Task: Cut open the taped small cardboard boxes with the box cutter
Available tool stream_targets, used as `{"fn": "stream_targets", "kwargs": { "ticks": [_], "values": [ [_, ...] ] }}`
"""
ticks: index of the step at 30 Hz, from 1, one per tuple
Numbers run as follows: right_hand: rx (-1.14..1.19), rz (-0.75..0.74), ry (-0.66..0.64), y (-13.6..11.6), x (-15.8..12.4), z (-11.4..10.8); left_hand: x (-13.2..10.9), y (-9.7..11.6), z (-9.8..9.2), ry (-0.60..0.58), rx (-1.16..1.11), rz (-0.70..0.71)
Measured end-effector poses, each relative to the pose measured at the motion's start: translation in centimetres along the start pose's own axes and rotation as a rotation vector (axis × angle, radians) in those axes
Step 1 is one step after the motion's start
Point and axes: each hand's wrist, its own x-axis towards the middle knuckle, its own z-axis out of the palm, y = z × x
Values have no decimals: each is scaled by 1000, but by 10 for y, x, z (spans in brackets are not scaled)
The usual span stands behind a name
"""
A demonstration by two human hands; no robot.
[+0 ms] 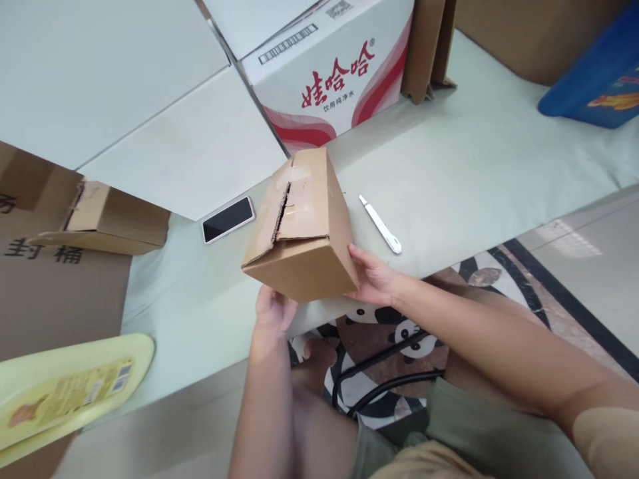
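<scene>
A small brown cardboard box [312, 273] is held tilted between my two hands at the front edge of the cloth-covered table. Its top flaps show a ragged slit with clear tape along it, and one flap is slightly raised. My left hand [273, 309] grips the box from below at its near left side, its fingertips partly hidden under it. My right hand [372, 278] is against the right side, thumb on the face and the other fingers underneath. A white utility knife [380, 225] lies on the cloth to the right of the box, apart from my hand.
A phone [228, 219] lies left of the box. Behind stand a white and red carton [339, 86] and a large white box [190, 133]. A yellow bottle [74, 392] is at lower left, a blue container [594, 93] at far right, another small carton [120, 219] at left.
</scene>
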Motion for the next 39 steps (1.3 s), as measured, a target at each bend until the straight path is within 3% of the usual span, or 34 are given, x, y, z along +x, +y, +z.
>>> {"fn": "stream_targets", "kwargs": {
  "ticks": [6,11,18,20,24,27,31,35,39],
  "values": [
    [-78,-31,70,-1,3,-3,1,-2,-9,20,77,23],
    [-232,-78,115,-7,3,3,-2,7,-4,29,63,65],
    [-497,-431,418,-28,4,8,-2,31,2,45,-66,152],
    [-553,-483,397,-31,4,4,0,33,1,63,-49,188],
    [-764,-544,202,-26,1,-3,3,30,1,116,22,158],
    [-976,-473,73,-19,-4,-5,3,28,3,114,50,139],
    [-1272,-389,85,-10,-7,-6,1,28,7,71,69,128],
    [-1206,-398,94,-5,-5,-5,0,28,10,42,91,110],
    [-1135,-381,131,-10,-12,-3,5,28,5,130,30,96]
  ]
}}
